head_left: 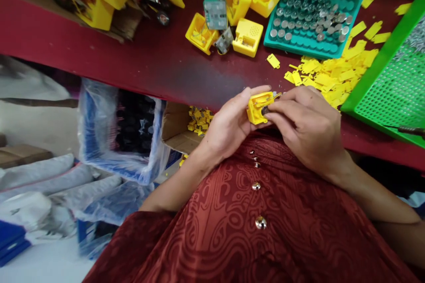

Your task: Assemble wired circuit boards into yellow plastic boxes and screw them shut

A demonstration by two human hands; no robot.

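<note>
A small open-topped yellow plastic housing (255, 114) sits between the two hands, just past the front of a patterned dark-red shirt (229, 212). The left hand (230, 117) lies at its nine o'clock, thumb and fingers clamped around the housing with the open side turned up. The right hand (303, 119) comes in from between three and four o'clock; its thumb and forefinger are pinched together on a dark round part (264, 111) at the housing's right side. A thin wire shows beside those fingertips.

Taking the held housing as the clock's centre, a closed yellow case (247, 37) with speaker holes stands at twelve on the dark-red table (149, 64). At eleven is an open yellow case (199, 35) with a circuit board (215, 13) beside it. A teal tray (307, 51) of silver discs (319, 29) lies at one, a heap of flat yellow tabs (335, 75) at two, and a green perforated basket (381, 101) at three. Toward nine, below table level, are a cardboard box (175, 119) and a plastic-lined blue crate (89, 137).
</note>
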